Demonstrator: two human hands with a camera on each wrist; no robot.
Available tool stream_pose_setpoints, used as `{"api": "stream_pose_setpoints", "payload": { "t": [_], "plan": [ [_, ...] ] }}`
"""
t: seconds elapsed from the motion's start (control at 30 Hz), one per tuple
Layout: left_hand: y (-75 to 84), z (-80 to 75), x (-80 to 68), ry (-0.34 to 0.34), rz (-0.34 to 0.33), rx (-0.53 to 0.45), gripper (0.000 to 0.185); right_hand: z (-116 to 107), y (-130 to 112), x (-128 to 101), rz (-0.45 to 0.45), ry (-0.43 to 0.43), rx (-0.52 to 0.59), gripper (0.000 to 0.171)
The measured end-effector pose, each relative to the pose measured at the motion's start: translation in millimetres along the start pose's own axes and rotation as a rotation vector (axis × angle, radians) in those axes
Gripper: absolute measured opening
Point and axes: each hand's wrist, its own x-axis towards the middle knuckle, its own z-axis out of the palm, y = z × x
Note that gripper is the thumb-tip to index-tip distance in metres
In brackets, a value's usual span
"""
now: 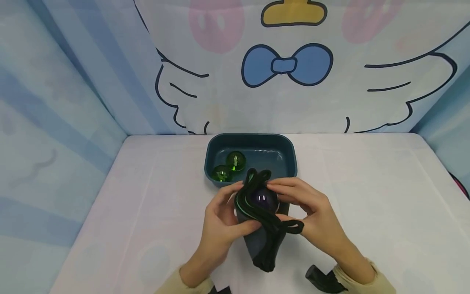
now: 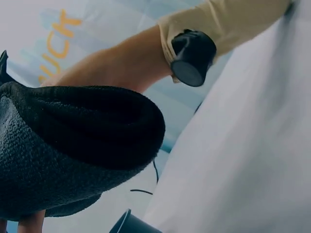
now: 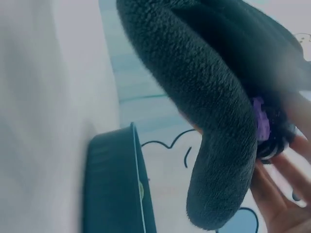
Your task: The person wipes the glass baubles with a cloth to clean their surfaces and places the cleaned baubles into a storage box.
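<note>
Both hands pinch the rim of a dark grey knitted fabric pouch point(image 1: 262, 228): the left hand point(image 1: 220, 222) curls thumb and fingers around its near-left edge, the right hand point(image 1: 312, 212) grips the far-right edge, stretching the mouth open above the white table point(image 1: 367, 212). A glossy purple ball point(image 1: 262, 199) sits in that opening, partly sunk between the folds. This looks like the stage of working the ball in or out of the pouch; any next move calls for keeping the mouth wide. Just behind, touching nothing held, a dark teal rectangular plastic tray point(image 1: 290, 157) holds two translucent green balls point(image 1: 229, 166) side by side in its left half.
</note>
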Motion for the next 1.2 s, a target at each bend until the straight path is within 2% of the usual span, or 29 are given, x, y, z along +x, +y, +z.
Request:
{"api": "stream_pose_setpoints", "payload": {
  "t": [0.07, 0.2, 0.43, 0.53, 0.63, 0.7, 0.77, 0.9, 1.0, 1.1, 1.2],
  "plan": [
    [0.5, -0.2, 0.1, 0.021, -0.018, 0.008, 0.069, 2, 2, -1, -0.031, -0.018, -0.049, 0.066],
    [2.5, -2.4, 1.0, -0.003, -0.008, 0.037, 0.069, 2, 4, -1, -0.038, -0.041, -0.115, 0.069],
    [6.4, -2.6, -0.2, -0.102, 0.052, 0.146, 0.063, -6, 1, -2, 0.052, -0.101, 0.025, 0.052],
    [5.7, -3.4, -0.4, -0.113, 0.085, 0.142, 0.062, -3, -1, -3, 0.106, -0.065, 0.044, 0.048],
    [4.2, -3.2, 0.4, -0.07, 0.07, 0.08, 0.064, 3, -3, -2, 0.11, 0.028, 0.048, 0.05],
    [3.1, -3.0, 0.6, -0.028, 0.036, 0.039, 0.067, 6, -3, -1, 0.051, 0.08, 0.044, 0.049],
    [2.1, -2.6, 1.0, 0.001, 0.003, 0.019, 0.069, 8, -1, 0, -0.038, 0.101, 0.009, 0.041],
    [1.3, -4.2, 1.4, 0.009, -0.027, 0.018, 0.07, 7, 1, 2, -0.185, 0.067, -0.09, 0.036],
    [2.0, -5.5, 1.9, -0.01, -0.036, 0.023, 0.07, 6, 2, 3, -0.206, 0.043, -0.131, 0.039],
    [3.4, -5.9, 2.4, -0.051, -0.02, 0.028, 0.067, 2, 1, 2, -0.143, 0.011, -0.102, 0.039],
    [3.7, -6.3, 2.2, -0.093, 0.014, 0.047, 0.063, -2, 0, -1, -0.025, -0.026, -0.053, 0.048]
  ]
}}
